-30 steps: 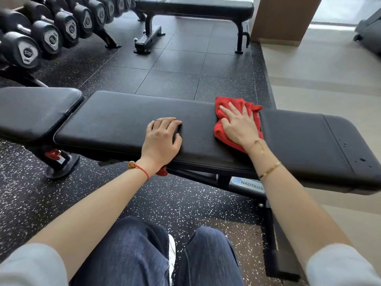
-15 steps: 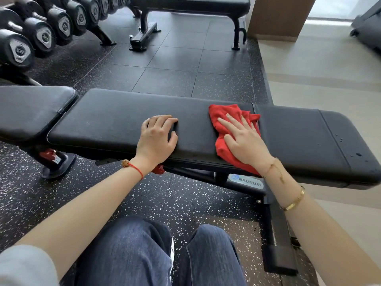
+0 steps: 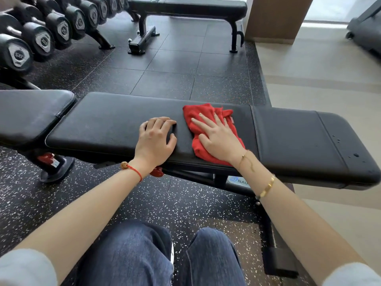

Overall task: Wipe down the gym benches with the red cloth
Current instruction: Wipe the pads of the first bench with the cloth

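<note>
grey sleeves, blue jeans, red string bracelet, gold bangle.

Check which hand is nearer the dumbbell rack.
Left. The left hand rests on the near bench toward the dumbbell rack; the right hand presses the red cloth farther away.

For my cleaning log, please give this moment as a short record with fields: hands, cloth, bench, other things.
left hand: rests on the bench, holds nothing
right hand: presses flat on the cloth
cloth: red, crumpled, on the long pad
bench: black, drops on its right end
second bench: behind, untouched
dumbbells: on a rack, far left
</note>
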The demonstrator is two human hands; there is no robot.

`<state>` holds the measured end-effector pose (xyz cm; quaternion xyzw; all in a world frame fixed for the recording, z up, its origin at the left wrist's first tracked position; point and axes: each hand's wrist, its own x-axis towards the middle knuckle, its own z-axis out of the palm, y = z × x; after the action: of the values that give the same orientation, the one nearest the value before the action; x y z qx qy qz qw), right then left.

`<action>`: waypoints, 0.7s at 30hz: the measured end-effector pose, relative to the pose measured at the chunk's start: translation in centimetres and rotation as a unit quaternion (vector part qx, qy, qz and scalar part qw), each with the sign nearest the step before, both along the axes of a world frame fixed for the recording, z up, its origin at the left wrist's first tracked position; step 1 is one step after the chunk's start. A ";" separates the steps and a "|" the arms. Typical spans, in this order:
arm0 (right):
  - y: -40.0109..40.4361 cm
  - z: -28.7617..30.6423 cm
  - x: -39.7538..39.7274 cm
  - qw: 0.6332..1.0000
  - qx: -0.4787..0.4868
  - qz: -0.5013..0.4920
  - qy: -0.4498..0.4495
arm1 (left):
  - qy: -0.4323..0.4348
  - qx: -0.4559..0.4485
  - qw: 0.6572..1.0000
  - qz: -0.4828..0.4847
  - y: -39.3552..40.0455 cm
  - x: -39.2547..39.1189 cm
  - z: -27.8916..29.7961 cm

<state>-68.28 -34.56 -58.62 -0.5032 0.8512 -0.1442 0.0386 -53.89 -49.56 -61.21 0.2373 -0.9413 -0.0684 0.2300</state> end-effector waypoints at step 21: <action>0.1 -0.1 1.2 1.000 -0.001 0.003 0.027 | 0.002 -0.002 1.000 0.004 0.2 0.1 0.1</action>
<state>-67.08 -34.46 -58.73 -0.5093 0.8504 -0.1313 0.0149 -53.81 -49.37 -61.16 0.2403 -0.9401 -0.0665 0.2325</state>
